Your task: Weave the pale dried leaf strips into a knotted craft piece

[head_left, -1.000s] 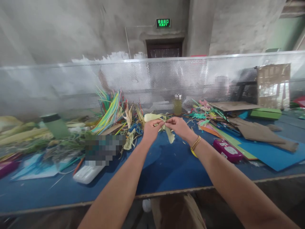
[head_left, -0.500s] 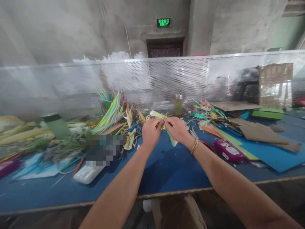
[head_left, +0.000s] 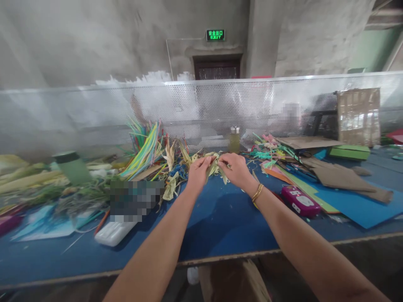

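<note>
Above the middle of the blue table (head_left: 226, 235), my left hand (head_left: 199, 173) pinches pale yellow-green corn husk (head_left: 214, 168). My right hand (head_left: 236, 168), with a gold bracelet at its wrist, is closed on the same husk from the other side. The two hands are close together, thumbs and fingertips inward. Loose ends of husk hang below the fingers, and the exact grip is partly hidden. More dried husk (head_left: 170, 188) lies left of my left hand, beside a tangle of blue string (head_left: 180, 170).
To the left are a bundle of coloured pipe cleaners (head_left: 143, 153), a green lidded cup (head_left: 72, 167) and a white case (head_left: 115, 233). A bottle (head_left: 234, 140) stands behind my hands. On the right lie a purple device (head_left: 299, 201), blue card (head_left: 355, 209) and cardboard (head_left: 336, 174).
The husk strip below my right hand now hangs shorter and more bunched. My left fingers have shifted slightly, and both hands remain close together. The view has tilted a little.
</note>
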The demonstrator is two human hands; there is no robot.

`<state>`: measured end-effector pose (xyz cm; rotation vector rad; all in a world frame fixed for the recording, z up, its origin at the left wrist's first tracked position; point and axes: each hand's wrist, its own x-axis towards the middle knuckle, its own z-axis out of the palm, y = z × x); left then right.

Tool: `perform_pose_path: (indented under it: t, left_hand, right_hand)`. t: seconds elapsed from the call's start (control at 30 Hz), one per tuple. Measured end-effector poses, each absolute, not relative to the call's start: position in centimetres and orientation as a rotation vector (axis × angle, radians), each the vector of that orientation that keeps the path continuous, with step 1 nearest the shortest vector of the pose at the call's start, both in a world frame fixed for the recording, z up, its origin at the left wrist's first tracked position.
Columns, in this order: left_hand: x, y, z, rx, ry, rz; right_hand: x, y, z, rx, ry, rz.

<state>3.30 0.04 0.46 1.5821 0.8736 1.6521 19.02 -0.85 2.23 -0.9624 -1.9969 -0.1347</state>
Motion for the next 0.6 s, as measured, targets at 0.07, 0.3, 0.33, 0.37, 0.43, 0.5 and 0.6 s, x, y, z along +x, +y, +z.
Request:
perform_pose_path:
  t: [0.07, 0.3, 0.33, 0.37, 0.43, 0.5, 0.6]
  left_hand:
    - [3.4, 0.4, 0.2, 1.415, 0.769, 1.550]
    - [2.6, 0.5, 0.5, 1.606, 0.827, 1.620]
    - [2.4, 0.3, 0.9, 1.709, 0.848, 1.655]
    - [2.2, 0.2, 1.2, 1.811, 0.862, 1.677]
    - [2.0, -0.1, 1.7, 1.949, 0.896, 1.690]
    - [2.0, -0.2, 1.9, 2.008, 0.947, 1.694]
    - [2.1, -0.1, 1.7, 1.964, 0.998, 1.715]
  right_hand:
    - [19.1, -0.9, 2.2, -0.960, -1.981, -0.164]
    - [19.3, -0.9, 2.5, -0.877, -2.031, -0.118]
    - [19.4, -0.8, 2.5, -0.877, -2.047, -0.085]
    - [19.5, -0.7, 2.5, -0.879, -2.056, -0.051]
    - [19.5, -0.6, 2.4, -0.881, -2.059, 0.022]
    - [19.3, -0.5, 2.0, -0.846, -2.054, 0.149]
    - [18.9, -0.5, 1.6, -0.761, -2.038, 0.374]
